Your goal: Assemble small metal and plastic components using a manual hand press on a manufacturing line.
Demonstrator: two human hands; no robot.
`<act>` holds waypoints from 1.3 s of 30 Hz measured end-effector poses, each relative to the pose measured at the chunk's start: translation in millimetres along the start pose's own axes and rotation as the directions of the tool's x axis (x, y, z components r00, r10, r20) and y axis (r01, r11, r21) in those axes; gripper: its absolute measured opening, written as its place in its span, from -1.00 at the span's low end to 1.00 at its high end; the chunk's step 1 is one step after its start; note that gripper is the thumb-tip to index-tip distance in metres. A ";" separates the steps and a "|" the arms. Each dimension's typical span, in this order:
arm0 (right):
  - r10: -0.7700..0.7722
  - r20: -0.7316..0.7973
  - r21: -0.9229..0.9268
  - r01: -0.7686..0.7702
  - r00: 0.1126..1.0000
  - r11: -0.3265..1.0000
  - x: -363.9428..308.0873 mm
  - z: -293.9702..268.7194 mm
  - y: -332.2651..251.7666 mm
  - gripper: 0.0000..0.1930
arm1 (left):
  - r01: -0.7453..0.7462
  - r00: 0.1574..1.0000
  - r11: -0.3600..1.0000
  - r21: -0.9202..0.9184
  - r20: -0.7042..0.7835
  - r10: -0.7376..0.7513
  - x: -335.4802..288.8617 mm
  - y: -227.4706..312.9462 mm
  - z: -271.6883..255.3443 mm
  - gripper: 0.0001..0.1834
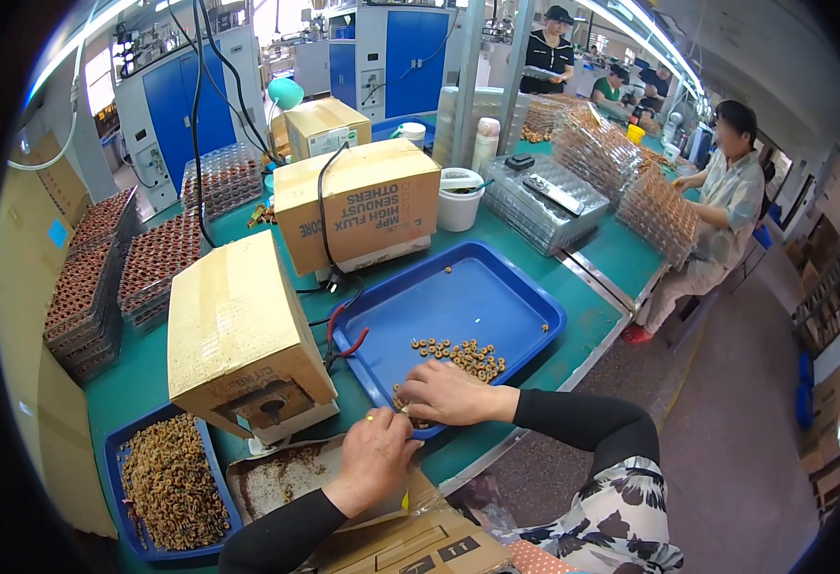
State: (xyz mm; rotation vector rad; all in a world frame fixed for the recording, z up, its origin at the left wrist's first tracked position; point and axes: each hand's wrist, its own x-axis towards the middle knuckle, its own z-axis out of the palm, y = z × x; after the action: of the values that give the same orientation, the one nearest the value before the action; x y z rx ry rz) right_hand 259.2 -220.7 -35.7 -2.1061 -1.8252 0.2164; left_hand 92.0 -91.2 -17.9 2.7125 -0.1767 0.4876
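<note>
While both hands meet at the near left corner of the blue tray, the small brown rings lie loosely on the near part of its floor, with a few lone ones farther off. The right hand is over this corner, fingers bent and narrow; the left hand comes from just outside the rim, its fingers also drawn close together. Whether a ring is pinched between them, I cannot tell, because the fingers hide it. From here, I judge, a ring could slip from the fingertips and fall outside the tray, since the work is done so near the rim; a sleeve could also sweep some rings away. The red-tipped cable, which reaches over the left rim, might catch a hand if it strays there. Under the tray is a green table, its metal edge running along the near side. Left of the tray stand a carton with a cut hole and, beyond it, a heap of small parts. Behind the tray are a white bucket and blue cabinets; beyond its right side, a seated co-worker handles clear plastic trays.
</note>
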 end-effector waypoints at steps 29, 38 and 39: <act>-0.133 -0.218 -0.147 0.103 0.967 0.984 -7.0 16.7 -28.5 -0.80 | 0.088 0.995 0.995 0.040 -0.043 -0.086 -9.5 -3.2 3.1 -0.74; 0.040 -0.172 0.078 -0.027 0.984 0.997 4.6 11.3 -27.1 -0.77 | 0.166 0.982 0.983 -0.073 -0.080 -0.171 -63.3 -8.6 -39.5 -0.76; 0.039 -0.166 0.089 -0.025 0.985 0.996 7.9 9.7 -28.2 -0.77 | 0.176 0.981 0.982 -0.072 -0.072 -0.181 -73.0 -8.9 -46.4 -0.76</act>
State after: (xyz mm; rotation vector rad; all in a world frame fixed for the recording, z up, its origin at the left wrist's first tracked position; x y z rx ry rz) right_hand 231.1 -208.3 -33.9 -2.0298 -1.6567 0.1193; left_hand 11.2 -60.9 -6.8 2.6088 0.0702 0.5245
